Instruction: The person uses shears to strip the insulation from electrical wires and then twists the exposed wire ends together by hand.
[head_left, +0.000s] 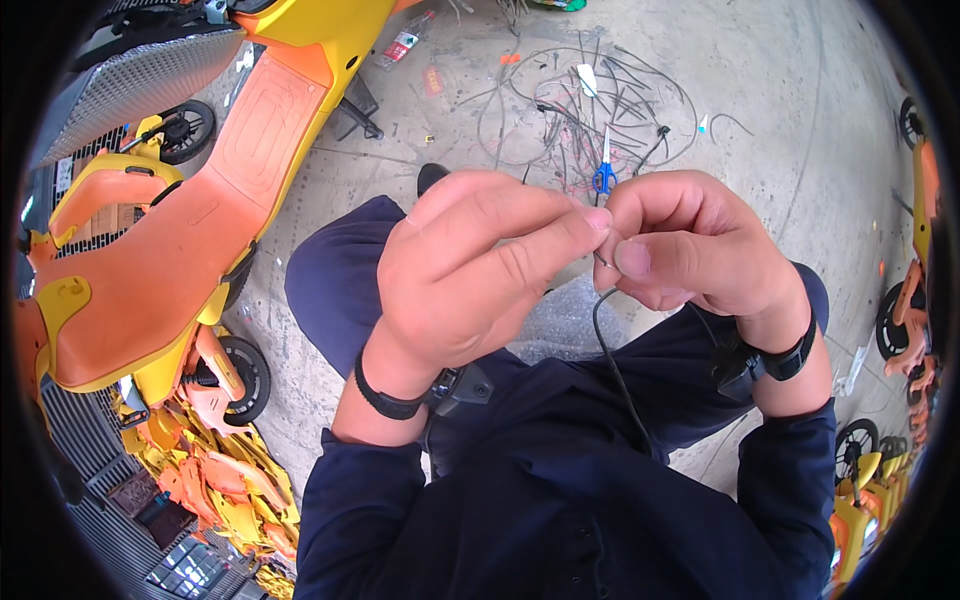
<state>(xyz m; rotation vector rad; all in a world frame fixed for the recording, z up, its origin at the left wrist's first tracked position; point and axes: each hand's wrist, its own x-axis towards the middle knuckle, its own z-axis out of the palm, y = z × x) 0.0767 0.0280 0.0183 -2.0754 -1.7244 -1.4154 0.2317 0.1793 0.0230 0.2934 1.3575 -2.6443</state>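
My left hand (470,262) and my right hand (690,240) meet in front of me above my lap, fingertips touching or nearly so. A thin black cable (612,362) rises from my lap and bends into the closed fingers of my right hand. A short dark bit of it shows between the two hands. The left thumb and forefinger are pinched together at that spot; what they hold is hidden. Just beyond the fingertips, scissors (604,178) with blue handles lie on the floor, blades pointing away.
Cut wires and cables lie in a loose tangle (630,100) on the concrete floor ahead. A large orange and yellow scooter body (215,200) stands close on my left. Yellow and orange panels (225,480) are piled lower left. A plastic bottle (405,42) lies farther off; more scooters (860,510) line the right.
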